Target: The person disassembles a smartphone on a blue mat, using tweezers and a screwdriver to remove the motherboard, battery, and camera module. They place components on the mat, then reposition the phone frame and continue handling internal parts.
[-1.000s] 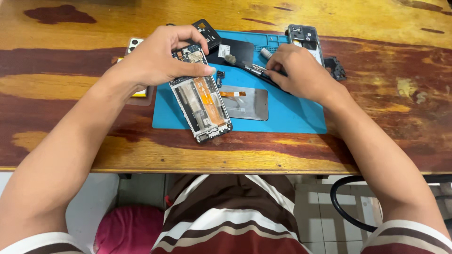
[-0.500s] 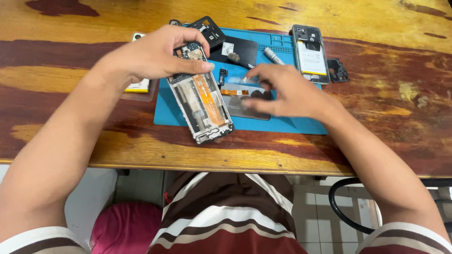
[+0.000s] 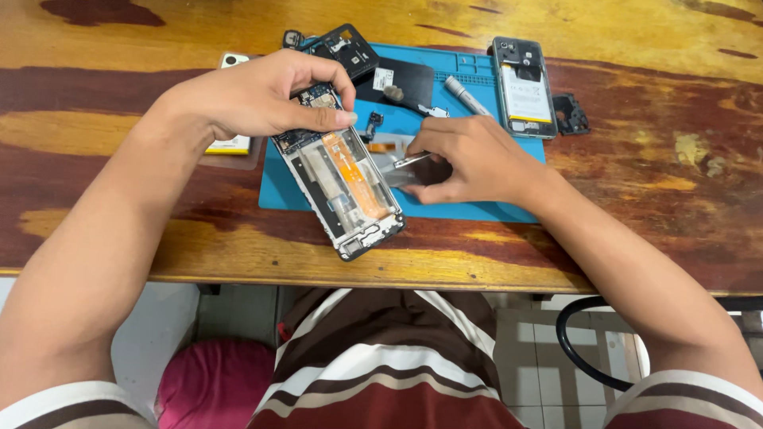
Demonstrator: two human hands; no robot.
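An opened phone frame [image 3: 342, 191] with an orange flex strip lies tilted on the blue repair mat [image 3: 477, 208]. My left hand [image 3: 254, 95] presses on its upper end, thumb and fingers pinching the top edge. My right hand [image 3: 469, 159] rests on the mat just right of the frame and holds a flat grey rectangular part [image 3: 413, 169] between fingers and thumb, its edge close to the frame's side.
A second opened phone [image 3: 522, 86], a grey pen-like tool [image 3: 467, 95], a black back cover [image 3: 401, 82] and small black parts [image 3: 571, 114] lie at the back of the mat. Another phone [image 3: 230, 143] sits left on the wooden table [image 3: 119, 199]. The table's front edge is near me.
My right hand has come from the tool at the back of the mat down to the mat's middle and picked up the grey part. The left hand stayed on the frame.
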